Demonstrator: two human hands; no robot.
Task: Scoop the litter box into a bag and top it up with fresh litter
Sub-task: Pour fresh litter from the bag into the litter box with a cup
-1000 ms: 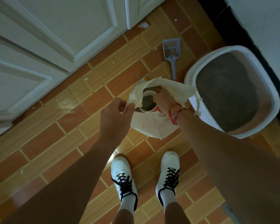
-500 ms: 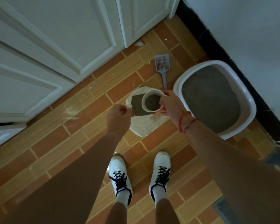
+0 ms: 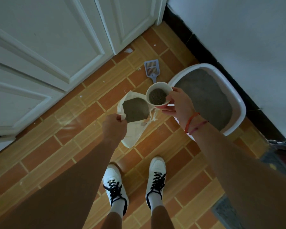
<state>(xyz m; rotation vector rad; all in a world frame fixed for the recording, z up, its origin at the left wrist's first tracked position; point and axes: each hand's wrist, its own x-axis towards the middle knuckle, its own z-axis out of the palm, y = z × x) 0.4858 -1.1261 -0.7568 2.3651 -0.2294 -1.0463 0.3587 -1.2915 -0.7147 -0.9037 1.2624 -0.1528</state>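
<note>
My right hand (image 3: 178, 104) grips a white paper cup (image 3: 158, 95) with a reddish base, filled with grey litter and held upright above the floor between the bag and the box. My left hand (image 3: 114, 126) pinches the near rim of a white litter bag (image 3: 134, 129), keeping its mouth open; grey litter shows inside. The white litter box (image 3: 229, 90), filled with grey litter, stands on the floor at the right against the wall. A blue slotted scoop (image 3: 151, 70) lies on the tiles beyond the cup.
White panelled doors (image 3: 56, 47) run along the left and back. A dark skirting strip and a pale wall (image 3: 238, 30) border the right. My two white shoes (image 3: 155, 177) stand on the orange tiled floor. White scraps dot the tiles.
My right hand has lifted the filled cup out of the bag and carried it toward the litter box. My left hand keeps hold of the bag's rim. The view has pulled back.
</note>
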